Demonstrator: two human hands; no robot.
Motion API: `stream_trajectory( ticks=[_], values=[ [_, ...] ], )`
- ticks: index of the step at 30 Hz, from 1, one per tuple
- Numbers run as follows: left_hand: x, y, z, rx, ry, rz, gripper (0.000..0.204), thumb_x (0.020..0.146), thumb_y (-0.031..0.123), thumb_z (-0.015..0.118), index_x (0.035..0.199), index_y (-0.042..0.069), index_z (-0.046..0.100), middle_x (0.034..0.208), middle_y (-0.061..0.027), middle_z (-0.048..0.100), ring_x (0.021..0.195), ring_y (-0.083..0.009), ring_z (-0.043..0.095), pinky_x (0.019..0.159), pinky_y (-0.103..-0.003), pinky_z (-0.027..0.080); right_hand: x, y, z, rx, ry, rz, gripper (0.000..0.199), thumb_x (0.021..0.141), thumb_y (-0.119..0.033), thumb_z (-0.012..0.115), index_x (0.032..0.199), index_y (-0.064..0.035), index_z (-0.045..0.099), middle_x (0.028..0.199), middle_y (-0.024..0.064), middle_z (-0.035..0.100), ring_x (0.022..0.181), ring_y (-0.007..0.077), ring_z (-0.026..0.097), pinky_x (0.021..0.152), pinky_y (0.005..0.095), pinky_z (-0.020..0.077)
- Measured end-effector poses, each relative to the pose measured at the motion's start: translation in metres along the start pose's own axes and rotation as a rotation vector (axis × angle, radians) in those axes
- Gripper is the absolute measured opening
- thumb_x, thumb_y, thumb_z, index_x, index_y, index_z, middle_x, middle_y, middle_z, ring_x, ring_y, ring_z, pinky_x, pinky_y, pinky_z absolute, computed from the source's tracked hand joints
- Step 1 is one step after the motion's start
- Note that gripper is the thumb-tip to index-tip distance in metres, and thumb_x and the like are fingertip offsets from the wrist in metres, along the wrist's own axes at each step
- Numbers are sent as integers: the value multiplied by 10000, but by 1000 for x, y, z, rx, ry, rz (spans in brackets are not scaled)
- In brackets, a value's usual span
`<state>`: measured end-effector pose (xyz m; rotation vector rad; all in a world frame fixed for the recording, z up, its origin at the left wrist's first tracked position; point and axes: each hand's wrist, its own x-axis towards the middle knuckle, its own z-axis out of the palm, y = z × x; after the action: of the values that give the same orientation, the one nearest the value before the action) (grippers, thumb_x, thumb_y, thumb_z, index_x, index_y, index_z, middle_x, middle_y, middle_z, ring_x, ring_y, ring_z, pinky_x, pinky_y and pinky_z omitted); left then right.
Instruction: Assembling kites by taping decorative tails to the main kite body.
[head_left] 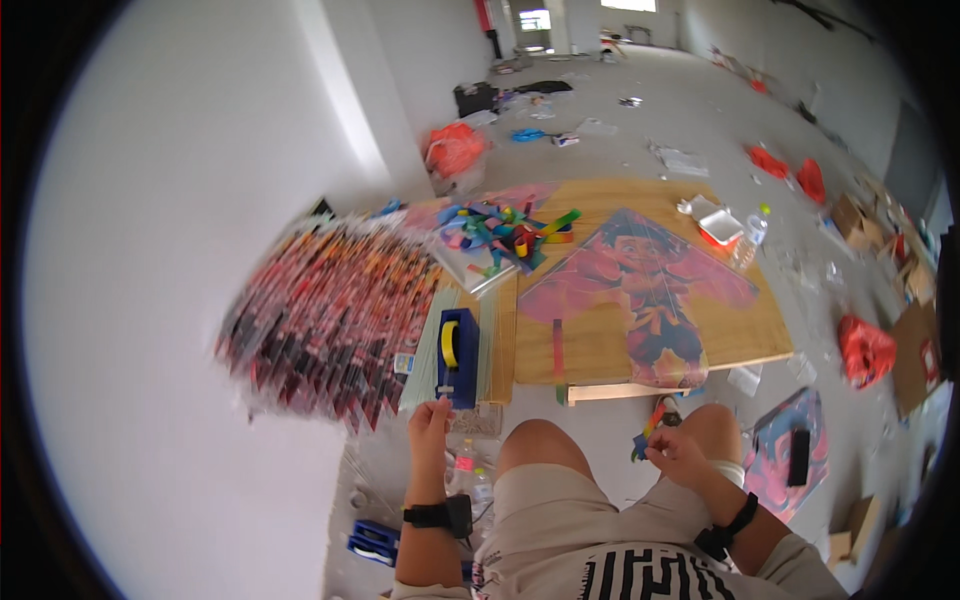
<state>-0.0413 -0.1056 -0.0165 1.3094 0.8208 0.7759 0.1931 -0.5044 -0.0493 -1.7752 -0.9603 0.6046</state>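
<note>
My left hand (429, 425) is closed in a pinch at the near end of a blue tape dispenser (461, 385) with a yellow core. Whatever lies between those fingertips is too small to make out. Over my right thigh, my right hand (680, 455) is closed on a multicoloured ribbon (656, 418), whose ends hang beside the fingers. Ahead of it a kite (650, 270) printed with a cartoon figure lies flat on the wooden table (590, 345). A red-and-green strip (558, 345) lies left of the figure, reaching the table's near edge.
A large stack of printed kites (335, 310) in plastic stands left. Colourful ribbons (500, 230) are heaped at the table's back. A foil container (718, 225) and a plastic bottle (752, 238) stand far right. On the floor are another kite (790, 445) with a black object on it, and a second dispenser (374, 541).
</note>
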Motion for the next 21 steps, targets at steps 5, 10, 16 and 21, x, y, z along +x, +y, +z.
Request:
stream_trajectory(
  ticks=[5, 10, 16, 21],
  values=[
    [2, -3, 2, -117, -36, 5, 217, 980, 246, 678, 883, 54, 646, 767, 17, 616, 615, -25, 412, 577, -197, 319, 81, -70, 13, 273, -130, 40, 86, 1026, -83, 539, 1092, -39, 509, 939, 48, 611, 793, 117, 614, 689, 285, 501],
    [2, -21, -3, -104, -1, -13, 202, 964, 207, 705, 857, 43, 653, 753, 12, 645, 659, -35, 511, 612, -197, 380, 191, -143, 65, -62, -327, -304, 122, 1024, -72, 510, 1139, -30, 517, 1063, 106, 631, 984, 186, 619, 895, 357, 489],
    [2, -46, -7, -125, 18, -30, 197, 948, 173, 720, 831, 29, 655, 739, 0, 664, 653, -43, 549, 607, -202, 411, 263, -176, 144, -857, -283, -837, 202, 939, -114, 599, 1115, -27, 552, 1390, 122, 555, 1391, 300, 454, 1104, 486, 372],
    [1, -43, -14, -112, 12, -66, 198, 949, 182, 719, 848, 22, 659, 746, -10, 673, 666, -50, 570, 615, -207, 426, 296, -150, 174, -957, -300, -894, 128, 897, -77, 616, 986, -44, 530, 1558, 113, 417, 1481, 307, 338, 1147, 516, 309]
  ],
)
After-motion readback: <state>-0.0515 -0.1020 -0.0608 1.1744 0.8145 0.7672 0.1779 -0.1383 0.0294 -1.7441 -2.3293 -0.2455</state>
